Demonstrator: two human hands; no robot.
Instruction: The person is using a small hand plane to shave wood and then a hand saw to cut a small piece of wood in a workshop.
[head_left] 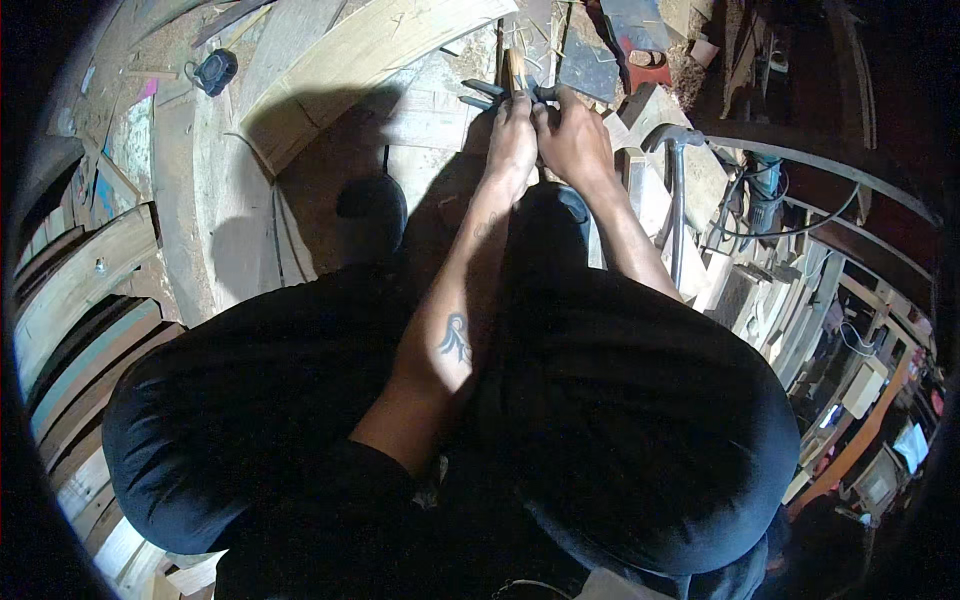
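Both hands meet at the far middle, close together beyond my knees. My left hand (pixel 513 143) is closed, its fingertips at the lower end of a narrow light-brown wooden piece (pixel 516 68) that points away from me. My right hand (pixel 577 140) is curled beside it, fingers bent inward around something dark that they mostly hide. Two dark, tapered prongs (pixel 482 88) stick out to the left of my left hand; they look like tool handles, but I cannot tell their kind. A claw hammer (pixel 677 185) stands head-up to the right of my right forearm.
A broad curved board (pixel 370 55) lies at the far left, near a black tape measure (pixel 214 72). A red-handled saw (pixel 647 68) is beyond my right hand. A corded blue power tool (pixel 765 195) is at right. Stacked boards (pixel 90 265) line the left.
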